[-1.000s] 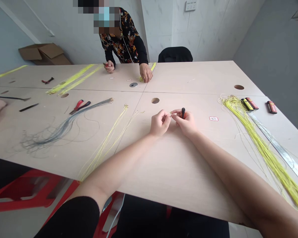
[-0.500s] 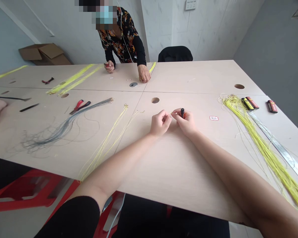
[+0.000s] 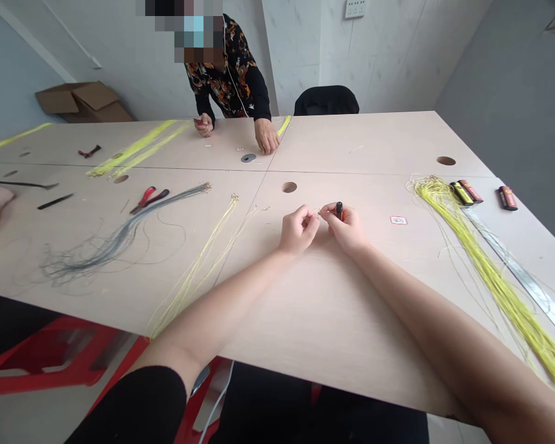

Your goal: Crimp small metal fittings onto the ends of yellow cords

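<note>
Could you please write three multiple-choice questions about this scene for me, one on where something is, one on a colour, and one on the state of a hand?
1. Where do the red-handled pliers lie?
A) On the table, beside the grey wire bundle
B) In the cardboard box
C) On the black chair

2. What colour is the thick cord bundle on the right of the table?
A) Grey
B) Yellow
C) Red

3. What is the right hand doing?
A) Lying flat on the table
B) Gripping the pliers
C) Holding a small black-and-red item

Answers:
1. A, as they rest on the tabletop next to the wires.
2. B, as its strands are bright yellow.
3. C, as the item stands up between its fingers.
</note>
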Demonstrator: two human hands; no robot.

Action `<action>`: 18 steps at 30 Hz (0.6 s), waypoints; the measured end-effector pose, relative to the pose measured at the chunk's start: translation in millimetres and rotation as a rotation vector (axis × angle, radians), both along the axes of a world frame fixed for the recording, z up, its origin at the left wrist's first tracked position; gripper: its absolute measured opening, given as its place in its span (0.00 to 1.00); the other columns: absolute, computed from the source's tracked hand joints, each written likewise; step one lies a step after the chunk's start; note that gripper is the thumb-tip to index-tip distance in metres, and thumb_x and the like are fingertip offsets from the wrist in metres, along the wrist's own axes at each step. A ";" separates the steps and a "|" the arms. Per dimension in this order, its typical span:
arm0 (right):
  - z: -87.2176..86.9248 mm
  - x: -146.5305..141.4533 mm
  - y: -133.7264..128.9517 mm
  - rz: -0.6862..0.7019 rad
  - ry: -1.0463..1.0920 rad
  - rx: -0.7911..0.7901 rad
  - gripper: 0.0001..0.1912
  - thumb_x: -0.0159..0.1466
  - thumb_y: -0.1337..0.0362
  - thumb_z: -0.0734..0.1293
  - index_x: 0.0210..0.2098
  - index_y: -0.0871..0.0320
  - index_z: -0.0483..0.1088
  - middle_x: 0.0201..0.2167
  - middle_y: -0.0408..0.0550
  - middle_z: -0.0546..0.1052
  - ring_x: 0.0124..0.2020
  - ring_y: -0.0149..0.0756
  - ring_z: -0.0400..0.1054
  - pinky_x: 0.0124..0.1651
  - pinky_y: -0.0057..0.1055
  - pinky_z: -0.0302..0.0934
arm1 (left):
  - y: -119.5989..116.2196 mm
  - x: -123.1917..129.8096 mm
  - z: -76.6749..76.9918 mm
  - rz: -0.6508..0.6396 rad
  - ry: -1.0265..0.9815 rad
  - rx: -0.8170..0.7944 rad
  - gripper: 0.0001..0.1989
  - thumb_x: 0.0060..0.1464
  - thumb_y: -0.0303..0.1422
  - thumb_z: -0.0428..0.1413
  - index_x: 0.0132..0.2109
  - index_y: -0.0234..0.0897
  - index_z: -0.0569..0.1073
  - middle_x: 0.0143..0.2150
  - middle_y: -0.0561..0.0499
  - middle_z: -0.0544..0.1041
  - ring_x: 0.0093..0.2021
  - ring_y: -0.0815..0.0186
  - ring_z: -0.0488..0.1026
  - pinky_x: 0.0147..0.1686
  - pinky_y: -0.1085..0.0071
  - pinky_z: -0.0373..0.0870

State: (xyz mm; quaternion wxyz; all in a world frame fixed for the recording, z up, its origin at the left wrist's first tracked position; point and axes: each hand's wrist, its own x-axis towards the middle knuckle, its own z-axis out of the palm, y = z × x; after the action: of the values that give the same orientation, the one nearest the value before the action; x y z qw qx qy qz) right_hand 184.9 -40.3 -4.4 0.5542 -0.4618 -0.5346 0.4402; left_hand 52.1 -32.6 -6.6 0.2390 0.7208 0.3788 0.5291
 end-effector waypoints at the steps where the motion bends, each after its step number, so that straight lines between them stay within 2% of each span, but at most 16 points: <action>1: 0.0 0.1 0.2 0.001 0.008 -0.010 0.07 0.54 0.60 0.65 0.26 0.58 0.68 0.19 0.40 0.63 0.20 0.26 0.52 0.24 0.27 0.48 | 0.1 0.0 -0.1 0.000 -0.001 -0.002 0.11 0.52 0.30 0.52 0.24 0.37 0.59 0.16 0.60 0.57 0.17 0.76 0.53 0.19 0.77 0.51; 5: -0.7 0.8 0.1 0.007 0.033 -0.049 0.07 0.54 0.60 0.66 0.28 0.58 0.68 0.17 0.38 0.59 0.19 0.25 0.51 0.23 0.27 0.47 | 0.4 -0.2 -0.6 -0.003 -0.003 -0.013 0.11 0.52 0.30 0.52 0.24 0.37 0.60 0.17 0.60 0.58 0.18 0.76 0.53 0.19 0.77 0.51; 9: -0.8 1.3 -1.3 0.017 0.014 -0.015 0.06 0.53 0.61 0.67 0.28 0.58 0.69 0.16 0.36 0.55 0.19 0.25 0.50 0.23 0.27 0.47 | 0.4 -0.3 -0.6 -0.007 -0.006 -0.009 0.12 0.52 0.32 0.52 0.24 0.37 0.60 0.17 0.60 0.57 0.17 0.76 0.53 0.19 0.77 0.51; 18: -1.4 1.9 -1.8 0.024 -0.013 0.014 0.07 0.54 0.61 0.67 0.27 0.58 0.69 0.15 0.35 0.54 0.18 0.25 0.49 0.23 0.27 0.45 | -0.6 0.1 0.0 -0.007 -0.007 0.008 0.12 0.53 0.33 0.52 0.24 0.37 0.60 0.16 0.60 0.57 0.18 0.76 0.53 0.19 0.77 0.51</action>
State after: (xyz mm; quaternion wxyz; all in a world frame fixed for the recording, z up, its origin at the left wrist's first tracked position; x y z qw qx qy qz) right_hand 186.9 -42.1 -5.7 0.5485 -0.4542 -0.5469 0.4402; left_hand 52.2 -33.2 -6.6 0.2395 0.7210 0.3734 0.5323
